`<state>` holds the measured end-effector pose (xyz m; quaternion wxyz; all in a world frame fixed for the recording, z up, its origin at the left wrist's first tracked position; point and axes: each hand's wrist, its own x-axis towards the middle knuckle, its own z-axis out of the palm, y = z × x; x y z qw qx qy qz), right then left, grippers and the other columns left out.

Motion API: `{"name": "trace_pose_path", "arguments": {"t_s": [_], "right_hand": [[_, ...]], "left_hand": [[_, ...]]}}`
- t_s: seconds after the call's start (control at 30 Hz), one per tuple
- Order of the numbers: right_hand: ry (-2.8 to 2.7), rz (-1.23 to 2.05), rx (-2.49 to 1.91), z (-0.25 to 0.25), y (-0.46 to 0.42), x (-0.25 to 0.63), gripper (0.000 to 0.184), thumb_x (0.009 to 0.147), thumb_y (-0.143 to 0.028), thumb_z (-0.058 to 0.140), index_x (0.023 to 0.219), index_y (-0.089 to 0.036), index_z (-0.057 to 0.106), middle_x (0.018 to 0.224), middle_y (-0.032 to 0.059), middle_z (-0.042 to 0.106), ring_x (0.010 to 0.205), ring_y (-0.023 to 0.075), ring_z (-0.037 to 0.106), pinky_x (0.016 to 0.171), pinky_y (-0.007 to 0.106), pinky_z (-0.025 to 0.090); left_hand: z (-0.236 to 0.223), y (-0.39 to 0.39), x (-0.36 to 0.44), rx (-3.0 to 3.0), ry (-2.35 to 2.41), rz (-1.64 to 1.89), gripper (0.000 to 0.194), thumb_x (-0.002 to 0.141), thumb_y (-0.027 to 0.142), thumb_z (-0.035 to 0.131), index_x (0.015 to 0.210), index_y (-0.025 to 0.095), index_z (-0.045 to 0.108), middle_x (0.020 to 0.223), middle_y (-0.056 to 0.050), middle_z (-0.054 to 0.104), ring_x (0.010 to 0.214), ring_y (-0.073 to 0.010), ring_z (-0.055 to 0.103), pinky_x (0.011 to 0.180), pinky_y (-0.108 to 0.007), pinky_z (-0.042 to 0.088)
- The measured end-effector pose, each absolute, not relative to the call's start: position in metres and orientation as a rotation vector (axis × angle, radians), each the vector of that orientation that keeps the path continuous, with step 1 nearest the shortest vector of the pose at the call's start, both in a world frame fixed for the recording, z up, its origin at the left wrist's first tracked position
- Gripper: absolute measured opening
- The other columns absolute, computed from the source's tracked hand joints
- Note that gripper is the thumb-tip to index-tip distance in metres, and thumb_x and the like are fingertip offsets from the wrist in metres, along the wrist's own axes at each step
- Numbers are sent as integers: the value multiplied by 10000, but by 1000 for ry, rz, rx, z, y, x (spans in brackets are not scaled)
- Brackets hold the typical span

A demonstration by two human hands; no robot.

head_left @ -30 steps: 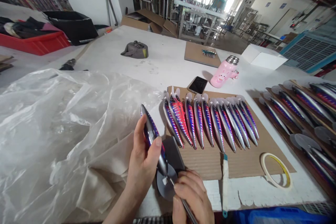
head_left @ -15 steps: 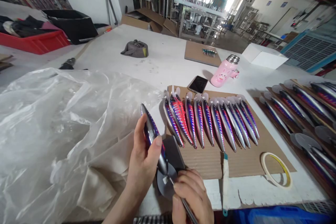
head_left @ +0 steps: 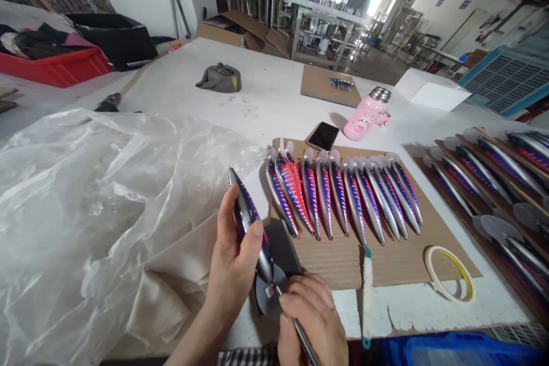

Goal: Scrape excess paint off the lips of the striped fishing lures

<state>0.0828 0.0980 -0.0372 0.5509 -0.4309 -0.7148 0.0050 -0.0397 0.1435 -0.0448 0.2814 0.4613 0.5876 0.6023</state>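
Note:
A dark, shiny fishing lure (head_left: 245,213) with blue and red sides is held in my left hand (head_left: 235,266), its clear round lip (head_left: 268,297) pointing down toward me. My right hand (head_left: 315,314) is closed around a thin, pen-like metal tool (head_left: 305,343). The tool's tip meets the lure where the lip joins the body; what kind of tip it is I cannot make out. Beneath the lure lies a dark grey block (head_left: 283,249). Several similar lures (head_left: 347,200) rest in a row on a cardboard sheet (head_left: 330,266) to the right.
Crumpled clear plastic (head_left: 86,194) covers the left side of the table. A roll of tape (head_left: 430,283) and a thin white-and-teal tool (head_left: 367,297) lie at the front right. Farther back are a phone (head_left: 323,136) and a pink bottle (head_left: 368,114). More lures (head_left: 493,177) sit at the far right.
Both hands keep almost the same place and grip. The tool's tip has shifted slightly at the base of the lip, and the whole view has moved a little.

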Motion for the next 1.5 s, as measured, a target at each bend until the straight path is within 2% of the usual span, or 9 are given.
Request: {"name": "trace_pose_path", "arguments": {"t_s": [0.13, 0.4, 0.63, 0.77, 0.97, 1.17, 1.4, 1.5], "right_hand": [[-1813, -20, -993, -30, 100, 87, 275, 974, -209, 422, 745, -205, 575, 573, -21, 670, 579, 125, 689, 709, 251, 548], [-1699, 103, -1041, -57, 90, 83, 250, 963, -205, 419, 769, -202, 577, 638, 0, 663, 666, 142, 663, 825, 305, 504], [-1691, 102, -1027, -52, 92, 82, 233, 962, -205, 420, 790, -208, 577, 624, -6, 653, 671, 144, 664, 822, 306, 507], [-1709, 65, -1020, -47, 94, 84, 244, 965, -201, 418, 782, -214, 578, 596, -16, 653, 633, 138, 669, 792, 298, 531], [-1742, 80, -1016, -46, 94, 85, 276, 976, -220, 413, 750, -197, 570, 601, -7, 660, 631, 125, 668, 805, 274, 531], [-1716, 125, -1014, -54, 90, 85, 253, 970, -221, 402, 779, -199, 566, 627, -4, 659, 670, 132, 671, 859, 293, 508], [-1656, 153, -1009, -55, 87, 86, 242, 945, -192, 434, 739, -209, 560, 605, -13, 645, 659, 136, 689, 827, 296, 536], [-1622, 163, -1035, -60, 86, 84, 261, 954, -232, 426, 731, -217, 561, 602, -10, 656, 658, 150, 693, 824, 322, 544]], "left_hand": [[-45, 144, -39, 1234, 1587, 1627, 530, 929, 373, 520, 1431, 342, 355, 1499, -1, 415, 1379, -228, 358, 1155, -367, 268], [-47, 144, -40, 1185, 1576, 1609, 538, 911, 390, 533, 1421, 343, 368, 1469, -17, 442, 1344, -280, 397, 1151, -481, 276], [-47, 145, -40, 1164, 1559, 1611, 544, 907, 372, 529, 1424, 329, 365, 1451, -31, 462, 1328, -286, 420, 1144, -489, 291], [-46, 145, -39, 1202, 1580, 1612, 540, 907, 372, 528, 1422, 314, 374, 1462, -31, 450, 1336, -271, 409, 1142, -456, 298], [-45, 144, -40, 1204, 1581, 1604, 524, 913, 386, 520, 1415, 350, 374, 1470, -9, 438, 1340, -249, 397, 1149, -443, 285], [-43, 145, -40, 1191, 1561, 1595, 541, 906, 398, 525, 1419, 330, 369, 1470, -23, 445, 1323, -258, 427, 1141, -460, 314], [-43, 144, -41, 1200, 1576, 1572, 551, 909, 412, 522, 1428, 322, 359, 1491, -19, 421, 1358, -258, 382, 1146, -437, 294], [-42, 145, -41, 1185, 1560, 1573, 561, 906, 428, 524, 1429, 306, 359, 1474, -30, 442, 1332, -259, 418, 1130, -430, 324]]}}
